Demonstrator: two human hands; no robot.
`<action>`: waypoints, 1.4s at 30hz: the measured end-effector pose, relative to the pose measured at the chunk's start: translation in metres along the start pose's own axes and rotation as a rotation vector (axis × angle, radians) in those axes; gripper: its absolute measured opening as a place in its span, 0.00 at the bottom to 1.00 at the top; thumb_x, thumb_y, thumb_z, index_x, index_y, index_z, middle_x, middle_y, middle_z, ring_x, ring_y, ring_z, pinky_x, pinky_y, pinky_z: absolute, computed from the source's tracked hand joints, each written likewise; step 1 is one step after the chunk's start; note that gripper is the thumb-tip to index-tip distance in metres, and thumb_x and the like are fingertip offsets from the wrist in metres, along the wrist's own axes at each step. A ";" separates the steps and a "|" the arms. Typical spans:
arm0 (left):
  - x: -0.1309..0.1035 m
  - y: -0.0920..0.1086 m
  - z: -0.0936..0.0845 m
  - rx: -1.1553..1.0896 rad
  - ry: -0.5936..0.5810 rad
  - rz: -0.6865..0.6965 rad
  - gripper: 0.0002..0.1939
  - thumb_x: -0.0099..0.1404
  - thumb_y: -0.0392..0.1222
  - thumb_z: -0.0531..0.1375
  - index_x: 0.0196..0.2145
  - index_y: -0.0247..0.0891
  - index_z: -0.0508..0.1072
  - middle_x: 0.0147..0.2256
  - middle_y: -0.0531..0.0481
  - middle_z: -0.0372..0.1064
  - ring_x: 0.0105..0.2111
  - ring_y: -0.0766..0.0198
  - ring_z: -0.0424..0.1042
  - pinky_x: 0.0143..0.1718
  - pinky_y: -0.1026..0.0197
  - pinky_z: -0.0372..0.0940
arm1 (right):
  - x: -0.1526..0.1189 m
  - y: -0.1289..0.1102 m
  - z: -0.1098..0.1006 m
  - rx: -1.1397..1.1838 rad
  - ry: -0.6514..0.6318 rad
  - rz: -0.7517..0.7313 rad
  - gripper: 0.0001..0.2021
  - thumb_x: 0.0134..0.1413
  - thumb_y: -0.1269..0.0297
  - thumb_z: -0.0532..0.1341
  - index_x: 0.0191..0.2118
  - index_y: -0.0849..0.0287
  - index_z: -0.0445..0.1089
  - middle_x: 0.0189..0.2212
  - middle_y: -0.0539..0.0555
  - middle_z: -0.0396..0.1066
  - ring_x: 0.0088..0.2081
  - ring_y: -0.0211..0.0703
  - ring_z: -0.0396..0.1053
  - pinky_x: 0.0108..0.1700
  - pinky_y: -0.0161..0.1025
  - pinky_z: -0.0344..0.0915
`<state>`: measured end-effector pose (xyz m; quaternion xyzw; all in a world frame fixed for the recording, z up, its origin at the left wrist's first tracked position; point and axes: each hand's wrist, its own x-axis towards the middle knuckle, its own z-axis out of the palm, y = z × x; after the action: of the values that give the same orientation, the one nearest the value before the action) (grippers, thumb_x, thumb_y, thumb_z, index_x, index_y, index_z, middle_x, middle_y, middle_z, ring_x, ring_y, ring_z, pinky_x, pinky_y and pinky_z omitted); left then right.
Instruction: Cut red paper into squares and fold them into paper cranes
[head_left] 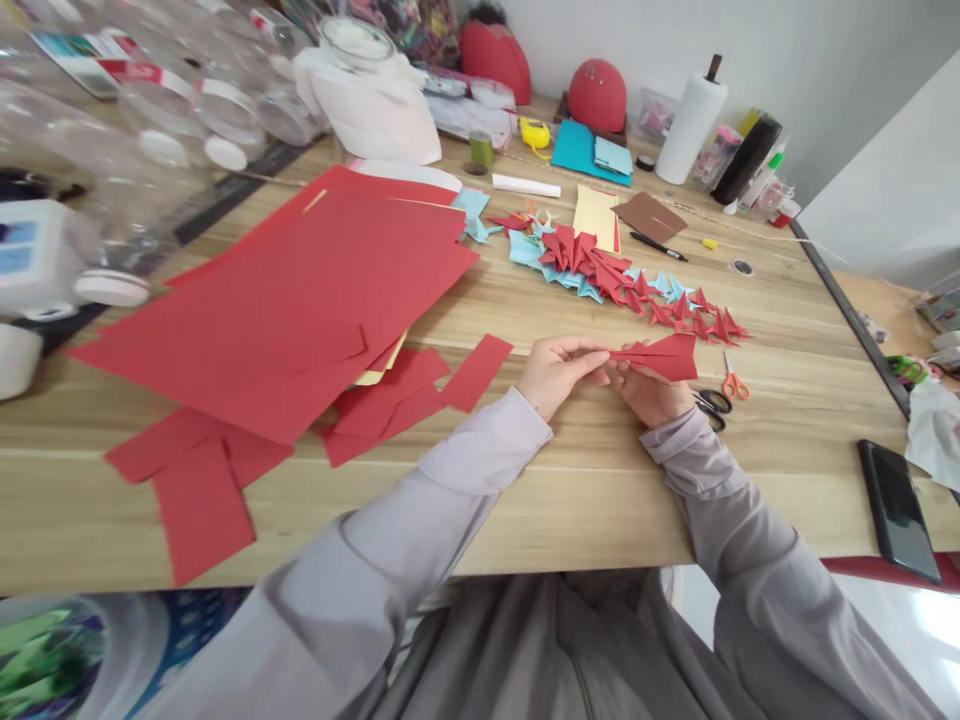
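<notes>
Together, left hand [553,372] pinching folded red paper [669,357], right hand [652,399] holding it beneath, forearms [450,475] converging

Both hands [553,375] hold a folded red paper [671,358] over the wooden table [600,510].

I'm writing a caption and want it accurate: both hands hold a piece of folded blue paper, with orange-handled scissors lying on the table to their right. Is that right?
Not quite: the folded paper is red, not blue, as the head view shows. Both the left hand and right hand hold it, and the orange-handled scissors lie to their right.
</notes>
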<state>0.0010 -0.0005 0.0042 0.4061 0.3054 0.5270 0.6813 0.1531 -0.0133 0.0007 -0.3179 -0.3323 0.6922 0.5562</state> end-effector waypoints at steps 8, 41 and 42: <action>0.007 -0.002 -0.008 -0.006 0.106 0.023 0.13 0.45 0.43 0.70 0.28 0.34 0.77 0.23 0.50 0.75 0.19 0.68 0.69 0.24 0.64 0.65 | 0.004 -0.001 -0.007 0.053 0.175 -0.016 0.08 0.37 0.67 0.67 0.28 0.52 0.71 0.26 0.46 0.73 0.28 0.36 0.66 0.28 0.33 0.64; 0.030 -0.002 -0.039 -0.205 0.410 -0.030 0.15 0.40 0.40 0.70 0.28 0.33 0.74 0.21 0.54 0.70 0.19 0.73 0.66 0.25 0.68 0.62 | -0.010 0.021 -0.008 -1.118 0.360 -0.594 0.08 0.45 0.64 0.59 0.20 0.57 0.67 0.17 0.47 0.65 0.19 0.36 0.59 0.24 0.35 0.59; 0.031 -0.001 -0.041 -0.220 0.418 -0.034 0.15 0.40 0.39 0.70 0.28 0.33 0.74 0.21 0.54 0.70 0.20 0.73 0.67 0.25 0.68 0.62 | -0.010 0.022 -0.010 -1.121 0.402 -0.599 0.08 0.45 0.63 0.59 0.20 0.57 0.67 0.17 0.47 0.65 0.19 0.36 0.59 0.24 0.35 0.59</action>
<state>-0.0252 0.0393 -0.0163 0.2064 0.3874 0.6182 0.6521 0.1509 -0.0257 -0.0219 -0.5758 -0.6055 0.1576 0.5263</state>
